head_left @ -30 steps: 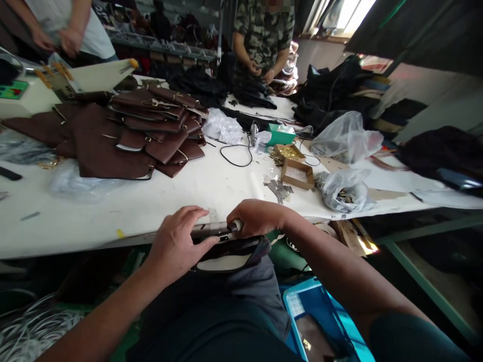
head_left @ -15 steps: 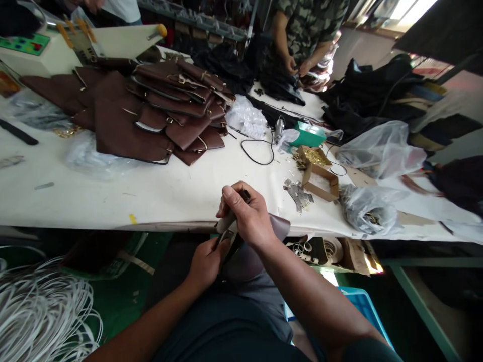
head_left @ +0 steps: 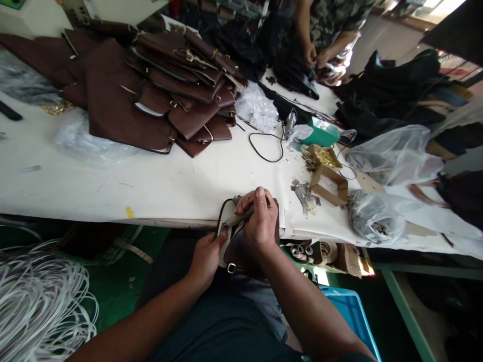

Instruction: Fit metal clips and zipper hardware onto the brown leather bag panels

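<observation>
A brown leather piece (head_left: 245,249) with a buckle and a pale inner side lies at the table's front edge, over my lap. My left hand (head_left: 207,256) pinches its pale left edge. Above it my right hand (head_left: 261,216) is wrapped round a grey-handled tool (head_left: 238,219), whose tip points left towards the fingers of my left hand. The tool's working end is partly hidden. Further back on the left, a pile of brown leather bag pieces (head_left: 124,95) with brass buckles covers the table.
On the white table (head_left: 169,186) lie metal plates (head_left: 305,197), an open cardboard box (head_left: 328,186), a green box (head_left: 320,132) and clear plastic bags (head_left: 377,216). A person (head_left: 332,30) works across the table. White strip coils (head_left: 41,296) and a blue crate (head_left: 349,306) are below.
The brown leather piece has turned and now shows its buckle and pale inner side. My right hand has tilted the tool flatter and moved slightly right. The view has shifted.
</observation>
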The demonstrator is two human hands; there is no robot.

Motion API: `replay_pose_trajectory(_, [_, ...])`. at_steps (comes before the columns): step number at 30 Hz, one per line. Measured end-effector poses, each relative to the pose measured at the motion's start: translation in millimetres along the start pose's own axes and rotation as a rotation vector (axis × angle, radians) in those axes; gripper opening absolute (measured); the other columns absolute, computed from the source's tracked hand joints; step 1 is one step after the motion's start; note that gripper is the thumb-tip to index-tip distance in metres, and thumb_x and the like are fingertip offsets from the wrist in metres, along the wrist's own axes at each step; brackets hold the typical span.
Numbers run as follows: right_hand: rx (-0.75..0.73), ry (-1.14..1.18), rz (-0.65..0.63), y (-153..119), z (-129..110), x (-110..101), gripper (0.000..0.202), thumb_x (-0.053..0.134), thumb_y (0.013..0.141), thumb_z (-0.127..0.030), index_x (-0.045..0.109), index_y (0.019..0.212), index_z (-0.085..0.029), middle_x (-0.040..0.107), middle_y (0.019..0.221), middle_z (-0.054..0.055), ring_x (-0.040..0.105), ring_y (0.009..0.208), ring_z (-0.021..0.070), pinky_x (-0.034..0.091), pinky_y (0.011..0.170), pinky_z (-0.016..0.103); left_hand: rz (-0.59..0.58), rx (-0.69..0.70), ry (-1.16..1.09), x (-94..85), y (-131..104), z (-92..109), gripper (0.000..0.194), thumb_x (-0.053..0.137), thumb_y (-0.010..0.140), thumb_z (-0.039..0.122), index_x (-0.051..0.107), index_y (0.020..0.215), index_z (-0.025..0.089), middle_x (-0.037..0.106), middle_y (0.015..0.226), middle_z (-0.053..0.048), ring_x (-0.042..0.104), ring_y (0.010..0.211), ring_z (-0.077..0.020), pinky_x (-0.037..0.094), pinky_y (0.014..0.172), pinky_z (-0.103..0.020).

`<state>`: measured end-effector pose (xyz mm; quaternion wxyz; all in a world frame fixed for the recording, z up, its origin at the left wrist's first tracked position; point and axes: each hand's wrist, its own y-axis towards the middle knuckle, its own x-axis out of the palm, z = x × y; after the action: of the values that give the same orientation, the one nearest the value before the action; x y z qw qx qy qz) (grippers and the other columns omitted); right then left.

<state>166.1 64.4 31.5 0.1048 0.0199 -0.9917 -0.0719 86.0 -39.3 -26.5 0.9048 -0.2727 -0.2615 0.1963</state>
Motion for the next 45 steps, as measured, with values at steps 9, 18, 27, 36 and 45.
replay_pose_trajectory(9, [0.057, 0.047, -0.066, 2, 5, -1, 0.046, 0.063, 0.103, -0.059, 0.051, 0.074, -0.024, 0.052, 0.062, -0.005, 0.055, 0.053, 0.0131, 0.049, 0.054, 0.029, -0.022, -0.013, -0.031, 9.7, -6, 4, 0.053, 0.088, 0.073, 0.06, 0.079, 0.097, 0.013, 0.078, 0.082, -0.007, 0.071, 0.074, -0.0216, 0.056, 0.072, -0.031])
replay_pose_trajectory(18, [-0.04, -0.132, -0.424, -8, -9, -18, 0.042, 0.063, 0.103, -0.057, 0.056, 0.076, -0.026, 0.062, 0.07, 0.001, 0.06, 0.065, 0.0182, 0.053, 0.068, 0.037, 0.051, -0.021, 0.124, 13.0, -8, -1, 0.051, 0.099, 0.06, 0.045, 0.078, 0.095, 0.013, 0.082, 0.086, -0.007, 0.075, 0.079, -0.0257, 0.055, 0.069, -0.03])
replay_pose_trajectory(27, [-0.147, -0.107, -0.47, -14, -20, -12, 0.044, 0.059, 0.103, -0.061, 0.055, 0.077, -0.026, 0.058, 0.072, 0.001, 0.058, 0.068, 0.0196, 0.052, 0.066, 0.038, 0.094, 0.026, 0.176, 17.5, -12, 4, 0.044, 0.097, 0.06, 0.036, 0.077, 0.092, 0.013, 0.081, 0.087, -0.007, 0.072, 0.08, -0.0239, 0.052, 0.066, -0.028])
replay_pose_trajectory(36, [-0.186, -0.156, -0.523, -22, -10, -12, 0.04, 0.059, 0.105, -0.055, 0.058, 0.078, -0.025, 0.061, 0.077, 0.003, 0.059, 0.071, 0.0197, 0.051, 0.071, 0.039, 0.096, 0.069, 0.216, 14.9, -12, 1, 0.038, 0.093, 0.063, 0.035, 0.077, 0.09, 0.014, 0.08, 0.085, -0.007, 0.073, 0.08, -0.0252, 0.052, 0.067, -0.029])
replay_pose_trajectory(45, [-0.21, -0.095, -0.116, 0, -64, -20, 0.05, 0.051, 0.103, -0.071, 0.05, 0.079, -0.026, 0.058, 0.073, 0.0, 0.059, 0.067, 0.0184, 0.051, 0.067, 0.034, -0.034, 0.087, 0.309, -2.9, -25, 5, 0.058, 0.096, 0.065, 0.046, 0.079, 0.11, 0.013, 0.084, 0.098, -0.011, 0.077, 0.09, -0.0297, 0.058, 0.077, -0.034])
